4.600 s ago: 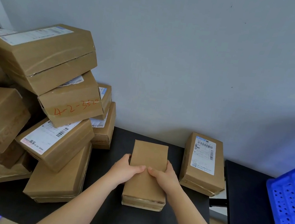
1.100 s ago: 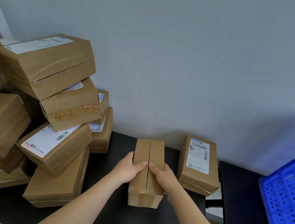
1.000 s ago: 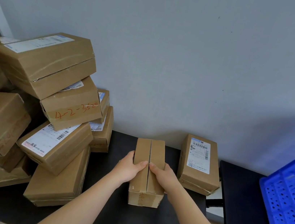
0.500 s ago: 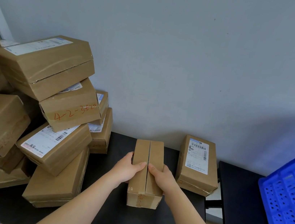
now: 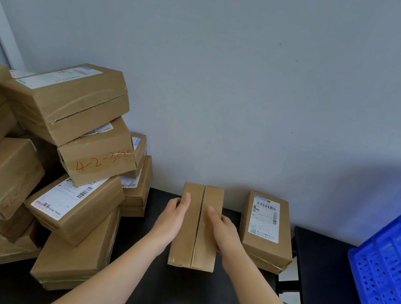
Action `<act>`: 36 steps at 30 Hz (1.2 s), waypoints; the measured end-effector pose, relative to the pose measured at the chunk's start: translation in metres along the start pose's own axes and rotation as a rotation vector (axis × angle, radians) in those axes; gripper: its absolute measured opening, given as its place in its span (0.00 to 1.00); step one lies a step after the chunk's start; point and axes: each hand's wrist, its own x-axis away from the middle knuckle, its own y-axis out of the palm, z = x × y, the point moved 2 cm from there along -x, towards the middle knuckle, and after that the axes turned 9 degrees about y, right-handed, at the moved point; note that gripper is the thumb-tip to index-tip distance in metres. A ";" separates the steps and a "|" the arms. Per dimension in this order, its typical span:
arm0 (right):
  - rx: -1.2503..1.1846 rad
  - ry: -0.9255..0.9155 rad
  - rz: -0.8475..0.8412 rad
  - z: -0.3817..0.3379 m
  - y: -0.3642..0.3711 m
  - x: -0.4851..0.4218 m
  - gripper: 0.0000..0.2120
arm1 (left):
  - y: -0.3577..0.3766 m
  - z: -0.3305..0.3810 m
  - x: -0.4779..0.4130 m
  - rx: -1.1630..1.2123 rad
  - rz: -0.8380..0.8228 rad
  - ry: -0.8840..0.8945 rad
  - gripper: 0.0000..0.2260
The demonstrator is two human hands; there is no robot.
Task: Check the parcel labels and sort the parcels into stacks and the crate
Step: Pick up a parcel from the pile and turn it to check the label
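Observation:
A small brown parcel (image 5: 194,243) lies on the black table (image 5: 173,297) in the middle, its seamed face up and no label showing. My left hand (image 5: 171,221) grips its left side with the thumb on top. My right hand (image 5: 222,229) grips its right side, thumb beside the seam. To the right, a parcel with a white barcode label (image 5: 265,225) lies flat by the wall. A blue perforated crate (image 5: 390,276) stands at the far right.
A tall, uneven pile of brown parcels (image 5: 44,171) fills the left side; one bears the red writing "4-2-3520" (image 5: 102,161). A gap (image 5: 289,283) separates the table from a second black surface (image 5: 325,285) under the crate. A grey wall stands close behind.
The parcel was turned from a plain face to its seamed face. Since half a second ago my thumbs have slid further up along its top.

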 end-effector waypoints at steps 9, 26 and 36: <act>-0.134 -0.062 0.048 -0.011 -0.003 0.003 0.31 | -0.003 0.014 0.003 0.058 0.125 0.026 0.28; 0.001 -0.174 0.129 -0.019 -0.010 0.007 0.25 | 0.001 0.015 -0.002 -0.111 0.103 0.051 0.23; 0.160 -0.114 0.073 -0.021 -0.011 -0.003 0.26 | 0.001 0.016 -0.009 -0.130 0.004 0.006 0.28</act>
